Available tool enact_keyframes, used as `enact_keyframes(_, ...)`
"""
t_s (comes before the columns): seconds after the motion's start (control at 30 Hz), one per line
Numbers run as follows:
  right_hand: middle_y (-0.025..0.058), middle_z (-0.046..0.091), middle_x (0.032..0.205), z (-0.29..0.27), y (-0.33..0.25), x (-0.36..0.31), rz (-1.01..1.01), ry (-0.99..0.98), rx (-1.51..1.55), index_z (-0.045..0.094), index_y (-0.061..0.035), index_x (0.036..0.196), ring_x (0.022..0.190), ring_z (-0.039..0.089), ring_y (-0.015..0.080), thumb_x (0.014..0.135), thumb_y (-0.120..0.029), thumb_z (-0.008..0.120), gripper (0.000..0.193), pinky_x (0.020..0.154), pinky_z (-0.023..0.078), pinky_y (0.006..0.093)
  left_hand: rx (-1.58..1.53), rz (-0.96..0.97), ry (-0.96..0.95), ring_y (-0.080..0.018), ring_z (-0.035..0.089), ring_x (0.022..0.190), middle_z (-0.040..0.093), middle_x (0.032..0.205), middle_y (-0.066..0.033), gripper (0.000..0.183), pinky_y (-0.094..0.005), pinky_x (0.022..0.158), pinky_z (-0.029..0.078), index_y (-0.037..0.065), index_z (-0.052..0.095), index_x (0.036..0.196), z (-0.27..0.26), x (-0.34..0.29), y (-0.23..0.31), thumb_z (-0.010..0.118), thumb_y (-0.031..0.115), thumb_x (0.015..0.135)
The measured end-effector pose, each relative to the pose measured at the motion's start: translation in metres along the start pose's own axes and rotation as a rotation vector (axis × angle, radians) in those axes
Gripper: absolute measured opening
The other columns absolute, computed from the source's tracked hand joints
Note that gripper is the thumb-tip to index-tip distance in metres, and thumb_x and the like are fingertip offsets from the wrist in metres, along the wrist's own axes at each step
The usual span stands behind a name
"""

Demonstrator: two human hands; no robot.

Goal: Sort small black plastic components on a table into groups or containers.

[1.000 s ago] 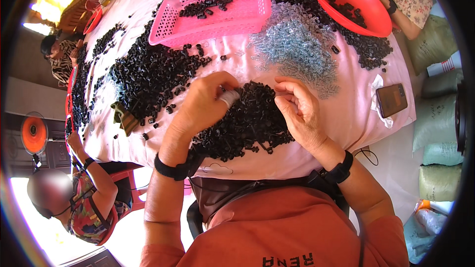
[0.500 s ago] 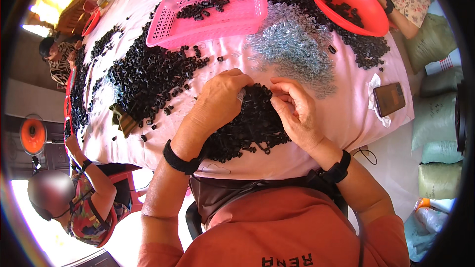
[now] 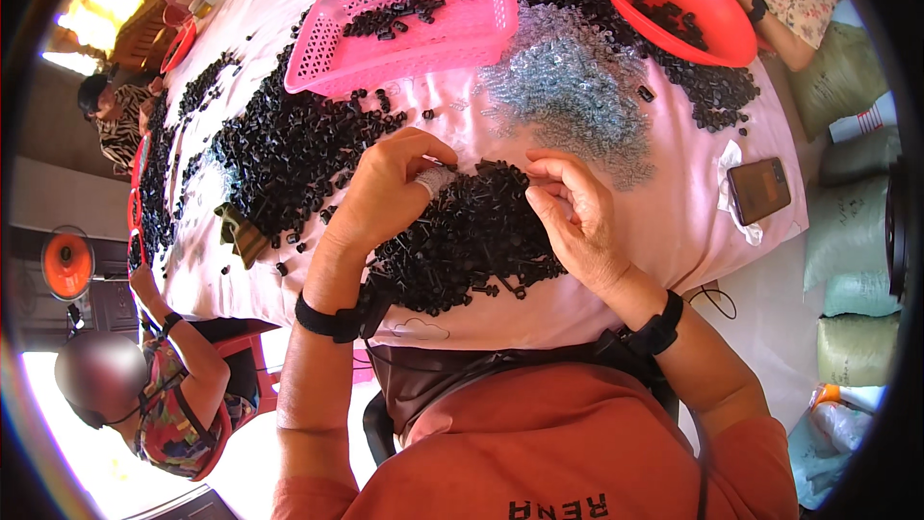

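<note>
My left hand [image 3: 390,188] hovers over the left side of a pile of small black plastic parts [image 3: 481,236]. Its fingers are bent, and a gap shows between the forefinger and a digit wrapped in greyish material. Nothing can be seen between them. Across the pile, at its right edge, my right hand [image 3: 577,217] has thumb and forefinger drawn together. Whatever they pinch is too small to name. Beyond both hands lies a heap of small clear bluish pieces [image 3: 568,87].
A pink perforated basket [image 3: 414,67] and a red basin [image 3: 717,53] hold black parts. Another black heap [image 3: 279,154] spreads to the left beside a striped cloth [image 3: 241,234]. A phone [image 3: 758,191] lies at right. Other people sit around the table, one at lower left [image 3: 183,395].
My left hand has moved left, away from my right hand, and its fingers have loosened, uncovering more of the pile. My right hand has stayed nearly in place.
</note>
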State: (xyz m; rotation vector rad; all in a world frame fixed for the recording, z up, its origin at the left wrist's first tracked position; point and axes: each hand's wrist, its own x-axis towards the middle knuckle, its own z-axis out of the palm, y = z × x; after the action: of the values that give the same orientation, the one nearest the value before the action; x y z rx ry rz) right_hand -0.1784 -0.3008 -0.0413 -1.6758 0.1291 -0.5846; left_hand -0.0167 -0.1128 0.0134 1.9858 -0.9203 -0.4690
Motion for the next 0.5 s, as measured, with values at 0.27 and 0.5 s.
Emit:
enact_keyframes(0.27, 0.0098, 0.063, 0.123, -0.001, -0.004, 0.0, 0.021, -0.017, 0.033, 0.061, 0.0029, 0.12, 0.103, 0.066, 0.0167, 0.096, -0.003, 0.068, 0.025, 0.09, 0.058, 0.0293, 0.666, 0.22, 0.423, -0.0241, 0.072, 0.094, 0.074, 0.104, -0.0121, 0.026, -0.0322, 0.086, 0.055, 0.0, 0.071, 0.11, -0.043, 0.0, -0.018, 0.068, -0.01, 0.086)
enact_keyframes(0.5, 0.0095, 0.063, 0.122, 0.0, 0.0, -0.001, 0.027, 0.004, 0.034, 0.061, 0.0023, 0.12, 0.101, 0.066, 0.0161, 0.096, -0.002, 0.068, 0.025, 0.087, 0.058, 0.0284, 0.342, 0.34, 0.045, -0.0345, 0.071, 0.098, 0.072, 0.106, -0.0143, 0.025, -0.0399, 0.087, 0.056, 0.002, 0.074, 0.106, 0.007, 0.016, 0.018, 0.068, -0.007, 0.084)
